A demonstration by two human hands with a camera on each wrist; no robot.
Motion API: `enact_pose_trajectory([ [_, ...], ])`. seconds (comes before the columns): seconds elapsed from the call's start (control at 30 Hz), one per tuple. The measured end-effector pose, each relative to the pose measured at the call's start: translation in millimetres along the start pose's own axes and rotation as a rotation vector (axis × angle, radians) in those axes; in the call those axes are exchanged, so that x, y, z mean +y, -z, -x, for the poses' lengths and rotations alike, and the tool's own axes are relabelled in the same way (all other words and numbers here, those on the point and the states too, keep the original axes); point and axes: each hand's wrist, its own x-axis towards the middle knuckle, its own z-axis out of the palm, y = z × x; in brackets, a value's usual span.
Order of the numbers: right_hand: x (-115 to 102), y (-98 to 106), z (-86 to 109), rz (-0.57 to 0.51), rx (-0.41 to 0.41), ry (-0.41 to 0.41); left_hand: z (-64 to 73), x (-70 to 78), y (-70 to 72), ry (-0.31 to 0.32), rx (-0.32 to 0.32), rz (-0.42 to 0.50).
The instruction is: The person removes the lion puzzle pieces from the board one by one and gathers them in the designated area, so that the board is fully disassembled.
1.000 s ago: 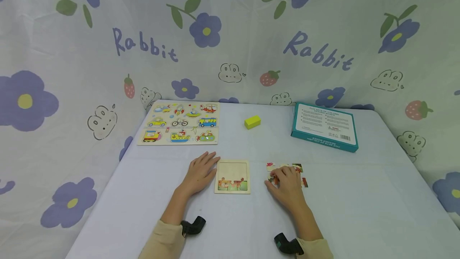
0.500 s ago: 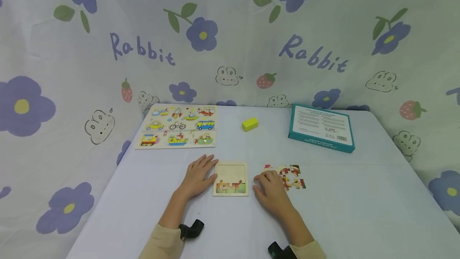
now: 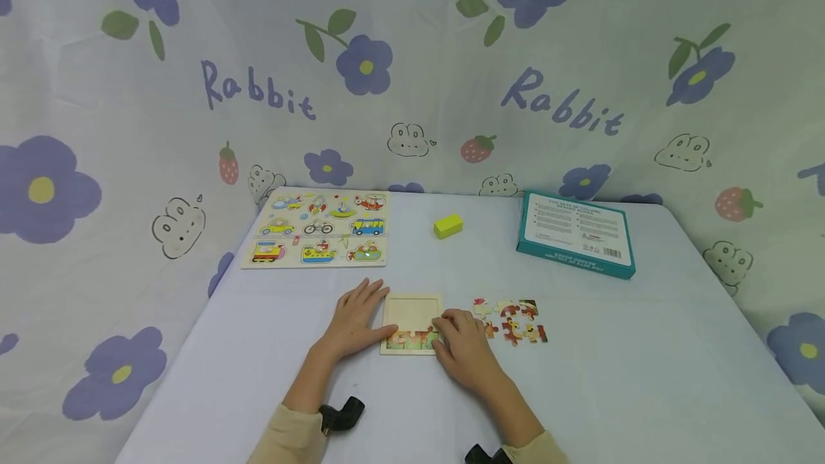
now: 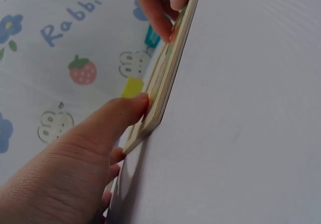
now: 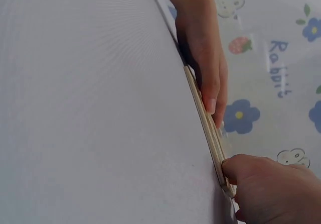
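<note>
A small square wooden puzzle tray [image 3: 410,305] lies in front of me, with a row of picture pieces [image 3: 407,340] along its near side. My left hand [image 3: 351,319] rests at the tray's left edge. Its thumb touches the tray's top, also in the left wrist view, and its fingers lie fairly straight beside the edge. My right hand [image 3: 465,349] is over the tray's right edge with curled fingers. It pinches a puzzle piece that the fingers mostly hide. Several loose puzzle pieces [image 3: 512,328] lie on the table just right of that hand.
A vehicle picture board [image 3: 316,238] lies at the back left. A yellow block [image 3: 447,226] stands behind the tray, and a teal box [image 3: 576,235] lies at the back right. A printed curtain [image 3: 412,92] hangs behind the white table [image 3: 619,378].
My right hand has moved left from the loose pieces to the tray's right edge. My left thumb has shifted onto the tray. The head view has shifted slightly.
</note>
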Motion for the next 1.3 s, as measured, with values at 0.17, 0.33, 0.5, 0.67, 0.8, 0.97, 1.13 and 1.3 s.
enact_pose_trajectory([
  [0.17, -1.8, 0.6, -0.4, -0.017, -0.019, -0.010, -0.2, 0.3, -1.0, 0.004, -0.008, -0.010],
  [0.33, -2.3, 1.5, -0.5, -0.024, -0.030, -0.017, -0.4, 2.4, -0.8, -0.003, -0.004, -0.008],
  [0.5, -2.7, 1.9, -1.1, -0.039, -0.035, -0.022, -0.5, 4.1, -0.3, -0.009, 0.008, -0.025],
  [0.67, -3.2, 3.1, -2.2, -0.064, -0.050, -0.018, -1.1, 4.9, 0.0, 0.000, -0.005, -0.034],
  [0.8, -2.8, 2.1, -2.2, -0.089, -0.052, -0.021, -1.1, 5.1, -0.6, 0.007, -0.009, -0.024],
  [0.97, -2.4, 0.9, -2.7, -0.117, -0.069, -0.030, -0.6, 4.5, -1.6, 0.016, -0.015, -0.016],
  [1.13, -2.1, 0.7, -2.7, -0.135, -0.070, -0.033, -0.9, 3.8, -2.7, 0.020, -0.018, -0.022],
  [1.3, -2.0, 1.1, -1.6, -0.150, -0.045, -0.019, -1.1, 3.9, -2.5, 0.011, -0.005, -0.016],
])
